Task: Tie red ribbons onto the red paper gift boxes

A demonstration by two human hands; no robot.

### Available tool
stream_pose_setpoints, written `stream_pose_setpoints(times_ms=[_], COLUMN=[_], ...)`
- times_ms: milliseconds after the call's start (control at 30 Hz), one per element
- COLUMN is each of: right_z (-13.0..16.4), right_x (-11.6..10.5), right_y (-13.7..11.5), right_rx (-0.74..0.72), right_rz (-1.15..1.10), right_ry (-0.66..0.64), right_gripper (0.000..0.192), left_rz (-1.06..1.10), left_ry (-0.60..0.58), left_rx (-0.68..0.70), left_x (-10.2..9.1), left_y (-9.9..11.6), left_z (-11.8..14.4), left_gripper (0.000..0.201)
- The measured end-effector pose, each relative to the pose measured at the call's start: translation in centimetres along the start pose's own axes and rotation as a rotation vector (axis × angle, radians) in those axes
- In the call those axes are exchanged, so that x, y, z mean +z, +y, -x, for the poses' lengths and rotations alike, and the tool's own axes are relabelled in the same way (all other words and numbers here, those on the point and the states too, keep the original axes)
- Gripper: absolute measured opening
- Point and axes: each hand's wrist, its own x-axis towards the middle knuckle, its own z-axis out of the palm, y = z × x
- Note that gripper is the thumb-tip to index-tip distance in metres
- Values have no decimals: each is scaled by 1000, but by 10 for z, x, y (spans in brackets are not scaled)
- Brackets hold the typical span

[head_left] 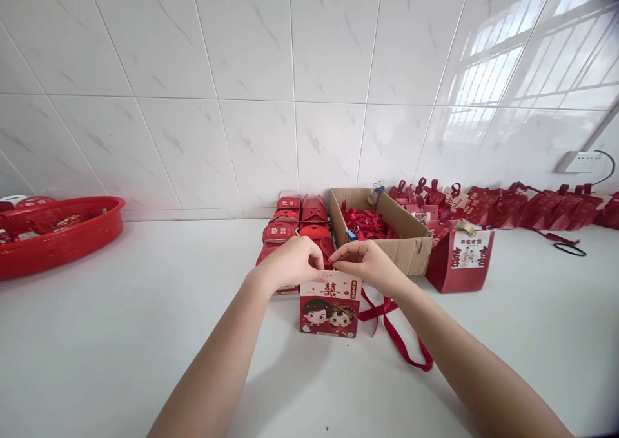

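Note:
A small red and cream gift box (329,315) stands upright on the white counter, printed with two cartoon figures. My left hand (294,258) is closed at its top edge, thumb against the upper front panel. My right hand (362,260) pinches just above the top right of the box; what lies between thumb and forefinger is too small and hidden to make out. A dark red ribbon (403,351) trails loosely over the counter beside the box, under my right forearm.
Rows of red boxes (280,233) stand behind my hands. A cardboard box (406,252) of red ribbons sits beside them. A larger red gift bag (442,267) and several more bags (512,207) line the right. At far left is a red basin (104,228); a black ring (569,249) lies right.

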Motion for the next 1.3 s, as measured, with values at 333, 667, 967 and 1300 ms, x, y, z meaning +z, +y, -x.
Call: stream_pose_setpoints(times_ms=[333, 667, 967, 1300], right_z=[1, 1, 0, 2], right_x=[1, 0, -5, -7], right_y=[-3, -1, -1, -5], right_rx=[-34, 39, 67, 50], right_rz=[4, -51, -43, 32], right_ry=[-1, -2, -41, -80], right_gripper=[16, 17, 14, 23], left_rz=[-1, -15, -15, -26], left_ry=[-2, -10, -6, 6], left_rx=[0, 5, 15, -4], left_x=[-1, 0, 0, 0], left_y=[1, -1, 1, 4], left_z=[0, 1, 2, 4], left_gripper=[23, 21, 17, 14])
